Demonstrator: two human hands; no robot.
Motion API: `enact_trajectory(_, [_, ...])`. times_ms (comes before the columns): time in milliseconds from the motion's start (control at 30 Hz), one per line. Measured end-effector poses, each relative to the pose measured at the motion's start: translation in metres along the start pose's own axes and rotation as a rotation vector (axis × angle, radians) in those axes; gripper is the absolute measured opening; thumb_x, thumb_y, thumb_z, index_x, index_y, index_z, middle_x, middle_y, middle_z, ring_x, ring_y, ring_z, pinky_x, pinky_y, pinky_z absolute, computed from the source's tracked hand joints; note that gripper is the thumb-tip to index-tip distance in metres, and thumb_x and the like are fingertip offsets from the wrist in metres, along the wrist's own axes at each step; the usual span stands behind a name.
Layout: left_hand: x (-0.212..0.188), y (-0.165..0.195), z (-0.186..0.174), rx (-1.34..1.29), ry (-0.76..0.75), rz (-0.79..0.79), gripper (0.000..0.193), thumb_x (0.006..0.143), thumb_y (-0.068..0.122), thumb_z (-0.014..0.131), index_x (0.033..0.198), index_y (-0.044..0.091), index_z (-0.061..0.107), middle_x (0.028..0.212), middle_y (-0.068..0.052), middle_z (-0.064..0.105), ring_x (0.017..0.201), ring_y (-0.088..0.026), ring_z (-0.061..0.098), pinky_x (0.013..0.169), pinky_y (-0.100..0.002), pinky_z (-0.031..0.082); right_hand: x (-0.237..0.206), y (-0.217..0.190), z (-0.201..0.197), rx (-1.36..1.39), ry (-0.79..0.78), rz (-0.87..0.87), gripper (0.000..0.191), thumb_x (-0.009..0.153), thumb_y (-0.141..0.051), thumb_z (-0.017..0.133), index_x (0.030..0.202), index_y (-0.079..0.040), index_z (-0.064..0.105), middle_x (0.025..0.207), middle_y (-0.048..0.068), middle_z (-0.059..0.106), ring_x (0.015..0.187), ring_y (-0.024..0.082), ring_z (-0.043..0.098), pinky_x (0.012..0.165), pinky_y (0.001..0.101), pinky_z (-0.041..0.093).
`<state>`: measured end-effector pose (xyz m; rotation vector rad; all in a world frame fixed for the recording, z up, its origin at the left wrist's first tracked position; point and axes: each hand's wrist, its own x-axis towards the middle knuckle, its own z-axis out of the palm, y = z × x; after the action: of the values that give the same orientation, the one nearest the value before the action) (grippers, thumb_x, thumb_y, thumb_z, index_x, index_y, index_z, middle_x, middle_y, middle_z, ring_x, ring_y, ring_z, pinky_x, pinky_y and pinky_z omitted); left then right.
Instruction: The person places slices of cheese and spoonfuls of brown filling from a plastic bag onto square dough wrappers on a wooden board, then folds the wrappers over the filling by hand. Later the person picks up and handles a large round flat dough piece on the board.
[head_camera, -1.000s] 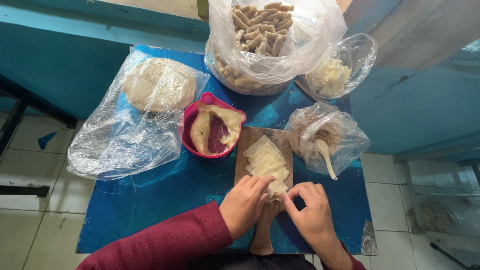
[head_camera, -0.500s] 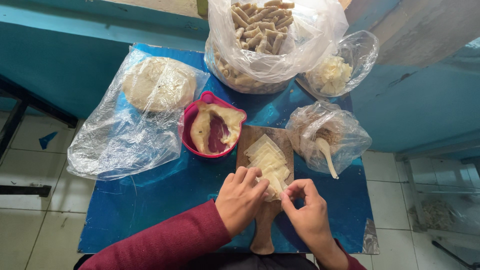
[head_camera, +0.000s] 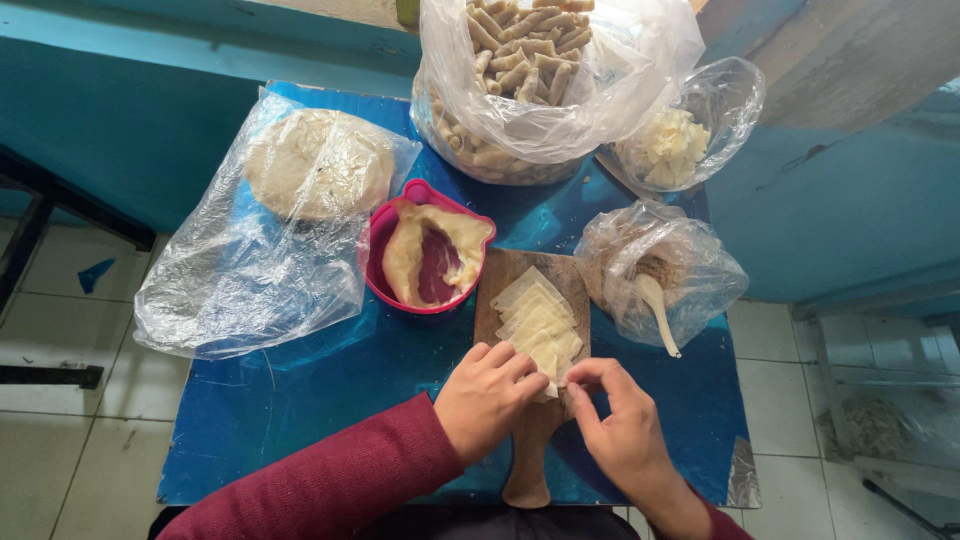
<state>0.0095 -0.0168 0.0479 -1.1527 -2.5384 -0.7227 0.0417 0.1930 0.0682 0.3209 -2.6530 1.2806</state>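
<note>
Both hands at the near end of the board (head_camera: 512, 275), a paddle-shaped wooden one w/ its handle toward the person. On it lies a fanned stack of thin pale wrappers (head_camera: 535, 320). Left hand (head_camera: 487, 398) rests fingers-curled on the stack's near edge, pressing it flat rather than gripping. Right hand (head_camera: 622, 425) has thumb + forefinger pinched narrow on the corner of the nearest wrapper, at the stack's right edge; can't tell if it's 1 sheet or 2 between the tips.

Around: pink bowl (head_camera: 385, 235) w/ pale dough just left of the board, touching or nearly so. Bag w/ a flat dough round (head_camera: 318, 165) further left. Big bag of finished rolls (head_camera: 520, 80) at the back. Small bag of white chunks (head_camera: 672, 148) back right. Bag w/ brownish filling and a spoon (head_camera: 655, 300) just right of the board. All on a blue table (head_camera: 300, 410).

Risks, as I judge them: sheets look thin & stuck together, so a quick pull could tear the corner or lift 2 at once. If the left hand eases off, the whole stack could slide off the board. Right elbow is near the spoon bag; a wide swing could tip it.
</note>
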Motion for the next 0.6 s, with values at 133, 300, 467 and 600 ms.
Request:
enact_trajectory(133, [0.003,-0.004,0.004,-0.091,0.042,-0.025,0.025,0.08,0.014,0.068,0.105,0.015,0.069,0.099,-0.002,0.064,0.098,-0.024,0.058,0.082,-0.037,0.045,0.009,-0.008,-0.016,-0.385,-0.123,-0.318,0.028,0.077,-0.01,0.075,0.105,-0.013,0.076,0.098,0.004,0.069,0.096,0.025,0.065,0.079,0.0402,0.045])
enact_trajectory(300, [0.006,-0.007,-0.004,-0.241,-0.02,-0.091,0.012,0.089,0.02,0.071,0.099,0.014,0.07,0.096,-0.003,0.064,0.096,-0.025,0.058,0.081,-0.039,0.046,0.021,-0.003,-0.015,-0.393,-0.138,-0.32,0.017,0.08,-0.018,0.076,0.097,-0.015,0.078,0.091,-0.002,0.071,0.092,0.021,0.063,0.078,0.0381,0.042])
enact_trajectory(467, [0.009,-0.006,-0.005,-0.226,0.013,-0.109,0.017,0.087,0.024,0.072,0.096,0.009,0.07,0.091,-0.007,0.064,0.092,-0.028,0.06,0.076,-0.041,0.048,0.033,0.01,-0.012,-0.272,-0.215,-0.153,0.012,0.083,-0.019,0.075,0.091,-0.011,0.075,0.087,0.0,0.071,0.087,0.024,0.062,0.08,0.0369,0.045])
enact_trajectory(600, [0.014,-0.012,-0.001,-0.242,-0.015,-0.17,0.01,0.084,0.015,0.068,0.092,0.01,0.07,0.088,-0.008,0.067,0.089,-0.03,0.064,0.077,-0.042,0.051,0.037,0.01,-0.015,-0.278,-0.267,-0.157,0.013,0.084,-0.021,0.073,0.091,-0.01,0.075,0.085,0.002,0.069,0.087,0.025,0.061,0.079,0.0384,0.044])
